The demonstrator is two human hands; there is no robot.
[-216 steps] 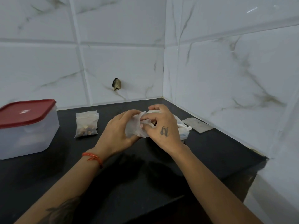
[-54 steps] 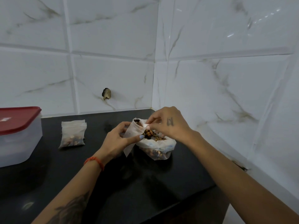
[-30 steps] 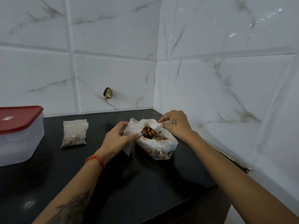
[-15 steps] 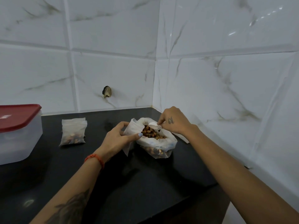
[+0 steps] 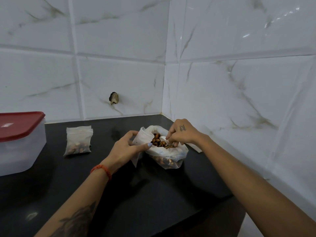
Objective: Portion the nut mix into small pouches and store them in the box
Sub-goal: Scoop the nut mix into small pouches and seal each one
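While the right hand (image 5: 181,134) pinches a white spoon (image 5: 163,138) down in the nut bag (image 5: 168,155), the left hand (image 5: 127,147) grips an empty pouch (image 5: 140,140), mouth up, touching the bag's left side.

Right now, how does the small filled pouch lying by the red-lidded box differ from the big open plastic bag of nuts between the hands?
The small clear pouch lies flat and closed, untouched; the big translucent plastic bag stands with its mouth open. The pouch holds a thin layer of nuts at one end; the bag holds far more. The left hand holds a limp white pouch beside the bag's rim, and the right hand reaches inside. Both sit on the black counter.
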